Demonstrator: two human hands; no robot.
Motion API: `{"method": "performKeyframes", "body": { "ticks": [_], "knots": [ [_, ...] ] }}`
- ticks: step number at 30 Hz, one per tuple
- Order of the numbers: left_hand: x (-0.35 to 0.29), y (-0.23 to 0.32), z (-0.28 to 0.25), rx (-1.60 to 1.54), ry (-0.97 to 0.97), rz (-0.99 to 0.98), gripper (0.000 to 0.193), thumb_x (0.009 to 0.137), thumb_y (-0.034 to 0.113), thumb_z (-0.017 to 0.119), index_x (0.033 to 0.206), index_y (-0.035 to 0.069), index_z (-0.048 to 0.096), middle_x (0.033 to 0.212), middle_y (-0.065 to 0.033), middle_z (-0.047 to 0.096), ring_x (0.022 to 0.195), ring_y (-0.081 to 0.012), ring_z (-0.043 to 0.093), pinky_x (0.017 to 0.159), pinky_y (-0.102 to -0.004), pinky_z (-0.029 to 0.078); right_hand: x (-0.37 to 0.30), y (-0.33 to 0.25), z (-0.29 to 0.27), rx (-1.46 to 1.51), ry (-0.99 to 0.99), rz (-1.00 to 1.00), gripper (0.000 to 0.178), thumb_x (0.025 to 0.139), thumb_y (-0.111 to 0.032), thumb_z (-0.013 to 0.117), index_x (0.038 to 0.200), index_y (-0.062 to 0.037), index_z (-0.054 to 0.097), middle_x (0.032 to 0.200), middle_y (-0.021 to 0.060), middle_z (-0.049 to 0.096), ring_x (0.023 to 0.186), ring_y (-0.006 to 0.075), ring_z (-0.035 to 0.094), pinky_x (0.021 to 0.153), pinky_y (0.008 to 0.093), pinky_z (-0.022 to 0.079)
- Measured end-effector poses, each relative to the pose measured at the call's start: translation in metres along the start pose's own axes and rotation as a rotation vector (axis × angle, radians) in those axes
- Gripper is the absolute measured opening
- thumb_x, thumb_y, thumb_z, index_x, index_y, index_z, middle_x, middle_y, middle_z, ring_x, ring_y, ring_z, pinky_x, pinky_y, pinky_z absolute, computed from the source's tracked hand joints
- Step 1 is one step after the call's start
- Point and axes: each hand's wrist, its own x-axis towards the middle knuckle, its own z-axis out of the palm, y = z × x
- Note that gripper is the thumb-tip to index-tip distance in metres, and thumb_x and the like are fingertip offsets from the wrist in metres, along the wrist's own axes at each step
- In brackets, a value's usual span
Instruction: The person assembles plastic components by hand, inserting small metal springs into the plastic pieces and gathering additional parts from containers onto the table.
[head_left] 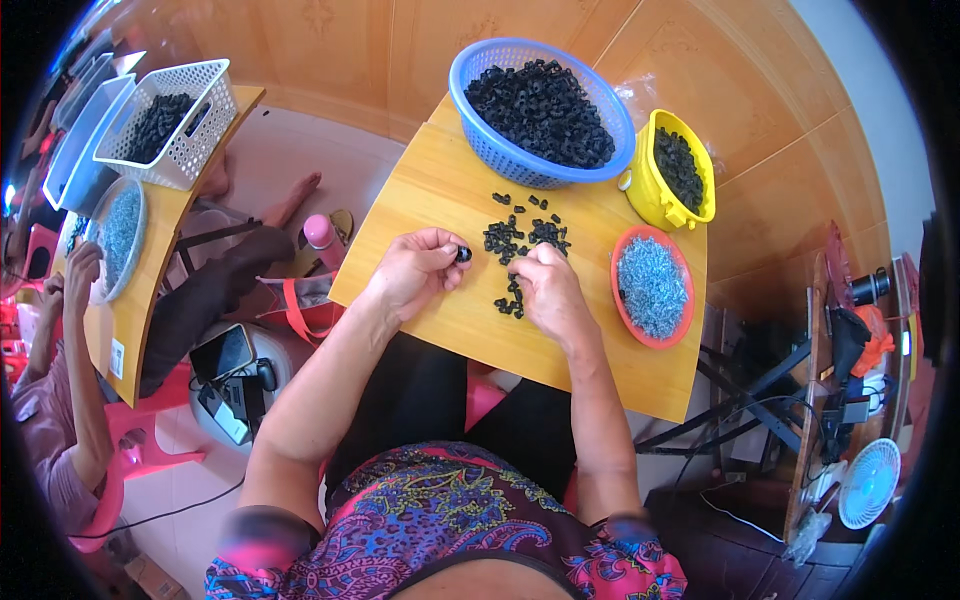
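Note:
My left hand [412, 268] is closed, pinching a small black plastic part [462, 255] between thumb and forefinger. My right hand [550, 295] reaches over the loose pile of black parts [503, 238], its thumb and fingers pressed together. Whatever sits between those fingertips is hidden. The pile lies on the wooden table [410, 210] in front of both hands. Behind it stands a blue perforated basket [480, 140] heaped with black parts. Just right of my right hand, a red-orange dish [632, 330] holds many small, shiny, bluish-silver pieces.
A yellow container [655, 200] with more black parts stands at the table's back right. On the left, a co-worker's hands [78, 270] are at another table with a white basket [190, 150]. A pink bottle [322, 235] stands between the tables. A small fan [868, 482] is at right.

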Motion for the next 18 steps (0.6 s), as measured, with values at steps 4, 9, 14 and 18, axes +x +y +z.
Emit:
{"method": "performKeyframes", "body": {
  "ticks": [4,9,14,18],
  "knots": [
    [-0.001,0.001,0.003,0.000,0.019,0.008,0.011,0.092,0.001,0.048,0.093,-0.003,0.059,0.079,-0.0119,0.063,0.059,-0.0158,0.056,0.058,-0.0258,0.047,0.005,0.005,0.008,-0.024,-0.036,-0.019,0.014,0.072,0.007,0.061,0.083,-0.0006,0.066,0.082,0.0139,0.055,0.082,0.0309,0.057,0.073,0.0382,0.047],
    [-0.001,0.000,0.004,-0.010,0.020,0.005,0.011,0.092,0.001,0.048,0.093,-0.003,0.059,0.079,-0.0117,0.063,0.058,-0.0160,0.056,0.058,-0.0261,0.047,0.009,0.008,0.009,-0.097,-0.086,-0.048,0.015,0.072,0.007,0.060,0.084,0.0001,0.064,0.084,0.0151,0.056,0.084,0.0316,0.057,0.075,0.0387,0.047],
    [0.000,-0.001,0.000,-0.018,-0.012,-0.005,0.011,0.092,0.003,0.049,0.095,-0.003,0.059,0.082,-0.0137,0.063,0.062,-0.0178,0.057,0.061,-0.0265,0.048,0.010,0.006,0.008,-0.073,-0.074,-0.020,0.007,0.074,0.002,0.062,0.079,-0.0009,0.059,0.087,0.0159,0.056,0.090,0.0334,0.056,0.077,0.0411,0.047],
    [-0.001,-0.002,0.001,-0.011,-0.019,-0.001,0.011,0.092,0.003,0.049,0.095,-0.002,0.059,0.083,-0.0133,0.063,0.061,-0.0174,0.058,0.060,-0.0261,0.048,0.008,0.001,0.009,0.123,0.120,0.040,0.011,0.078,0.001,0.063,0.084,-0.0007,0.055,0.081,0.0144,0.055,0.078,0.0297,0.058,0.069,0.0381,0.048]
  ]
}}
